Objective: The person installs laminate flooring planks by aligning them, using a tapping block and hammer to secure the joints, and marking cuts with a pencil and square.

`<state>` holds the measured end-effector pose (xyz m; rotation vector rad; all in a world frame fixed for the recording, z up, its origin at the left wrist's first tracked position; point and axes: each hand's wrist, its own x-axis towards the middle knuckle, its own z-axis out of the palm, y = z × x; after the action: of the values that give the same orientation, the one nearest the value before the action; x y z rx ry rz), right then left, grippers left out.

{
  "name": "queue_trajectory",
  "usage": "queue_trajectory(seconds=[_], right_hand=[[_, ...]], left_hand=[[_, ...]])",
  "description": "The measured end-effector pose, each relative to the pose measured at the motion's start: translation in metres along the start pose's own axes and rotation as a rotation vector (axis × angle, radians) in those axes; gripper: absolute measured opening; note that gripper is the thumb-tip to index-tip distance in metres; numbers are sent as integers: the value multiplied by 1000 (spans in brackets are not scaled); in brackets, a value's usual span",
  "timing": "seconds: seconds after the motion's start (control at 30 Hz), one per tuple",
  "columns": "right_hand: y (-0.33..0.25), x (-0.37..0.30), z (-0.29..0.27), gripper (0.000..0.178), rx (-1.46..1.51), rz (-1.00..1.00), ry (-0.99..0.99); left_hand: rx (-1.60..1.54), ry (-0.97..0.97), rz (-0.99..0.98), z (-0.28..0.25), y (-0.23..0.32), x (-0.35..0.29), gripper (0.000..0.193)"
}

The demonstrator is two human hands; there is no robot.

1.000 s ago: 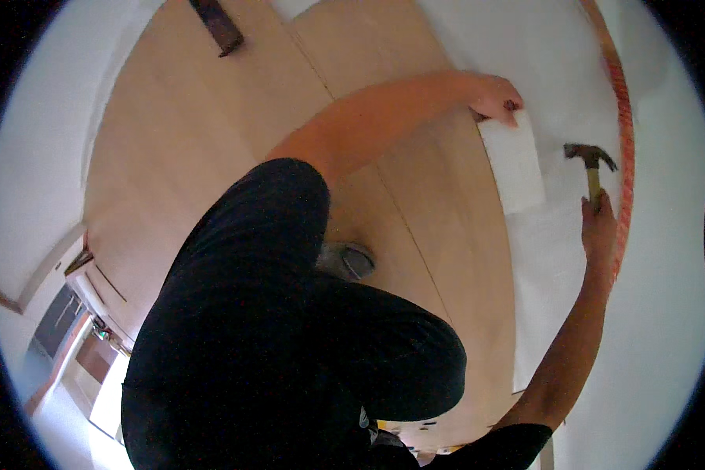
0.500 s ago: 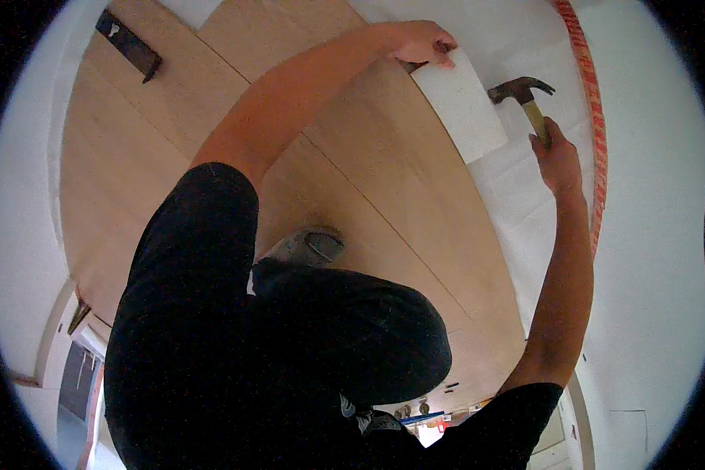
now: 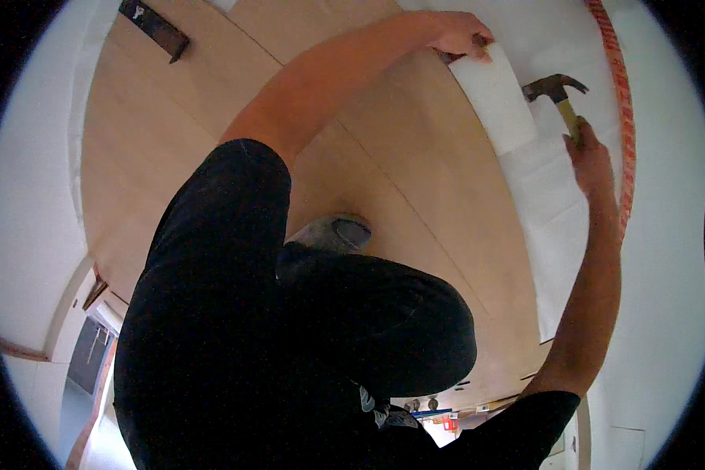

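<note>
Toward the far side, my left hand [image 3: 464, 35] is closed at the upper end of a flat white rectangular piece [image 3: 495, 100], with its fingers curled in. That piece lies along the edge of the wood-look floor planks [image 3: 415, 149]. My right hand [image 3: 591, 160] grips the pale yellowish handle of a claw hammer [image 3: 556, 86]. The hammer's dark head is close beside the white piece's right edge; whether they touch I cannot tell. Under the hammer spreads a white sheet underlay [image 3: 560, 204]. What lies inside my left fingers is partly hidden.
At the far left a dark flat metal bar [image 3: 155, 31] with a bent end rests on the planks. A red patterned strip [image 3: 620, 94] runs along the foot of the white wall [image 3: 670, 235]. My shoe [image 3: 333, 233] stands on the planks. Several small items [image 3: 435, 407] are behind me.
The whole view has shifted, so everything sits farther right and slightly higher. Both hands, the hammer and the white piece keep nearly the same places relative to one another.
</note>
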<state>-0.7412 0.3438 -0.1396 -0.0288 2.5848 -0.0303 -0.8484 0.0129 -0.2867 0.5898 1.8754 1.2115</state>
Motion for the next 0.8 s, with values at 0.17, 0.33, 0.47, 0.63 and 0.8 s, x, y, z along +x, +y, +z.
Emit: queue_trajectory(seconds=[0.17,0.33,0.47,0.63,0.8], right_hand=[[17,7,-22,58,-86,90,223],[27,-2,-6,50,6,98,264],[-6,-22,9,51,104,14,42],[-12,-32,-20,53,17,130,156],[1,-53,18,51,94,111,281]], left_hand=[[110,20,103,-4,-17,13,51],[110,68,115,-2,-5,0,50],[202,-12,118,-12,-2,-12,46],[206,-22,164,-15,-6,-13,49],[225,25,179,1,-3,-50,51]])
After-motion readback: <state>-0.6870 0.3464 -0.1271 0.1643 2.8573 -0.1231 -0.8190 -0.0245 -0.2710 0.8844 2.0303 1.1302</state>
